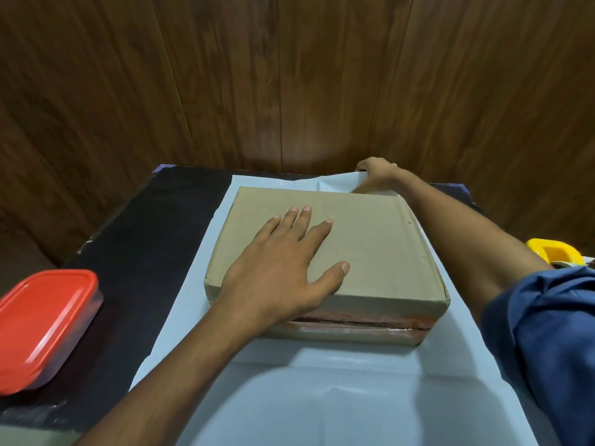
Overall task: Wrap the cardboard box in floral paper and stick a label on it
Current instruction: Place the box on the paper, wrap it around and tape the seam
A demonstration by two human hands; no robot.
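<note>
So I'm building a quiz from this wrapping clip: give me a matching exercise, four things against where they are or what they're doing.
Things:
1. left hand
2. right hand
3. red-lidded container
4. yellow tape dispenser

Places or states:
A. at the table's right edge
B. flat on the cardboard box
C. at the table's left edge
D. holding the paper's far edge

Pairs: 1-B, 2-D, 3-C, 4-A
</note>
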